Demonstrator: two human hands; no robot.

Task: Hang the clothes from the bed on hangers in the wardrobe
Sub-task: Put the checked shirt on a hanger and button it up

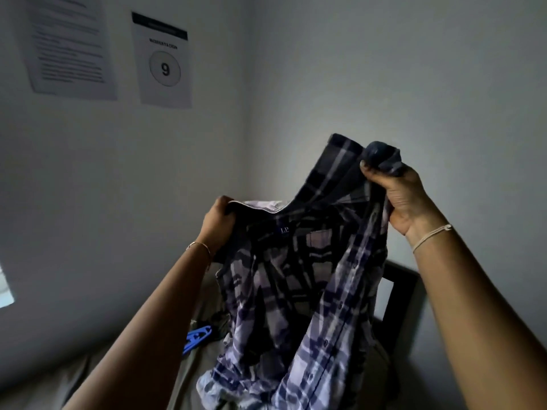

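Observation:
A purple, navy and white plaid shirt (296,291) hangs in the air in front of me, its inside facing me with a small label below the collar. My left hand (217,223) grips the collar's left side. My right hand (399,196) is raised higher and grips the right side of the collar and front edge, fabric bunched above its fingers. The shirt's lower part trails down onto the bed (165,377). A blue plastic hanger (196,338) lies on the bed, partly hidden behind my left forearm and the shirt. The wardrobe is not in view.
Two printed sheets hang on the left wall, one bearing the number 9 (164,60). A dark headboard or frame (396,294) stands behind the shirt at the right. More crumpled clothing (219,324) lies on the bed by the hanger. The room is dim.

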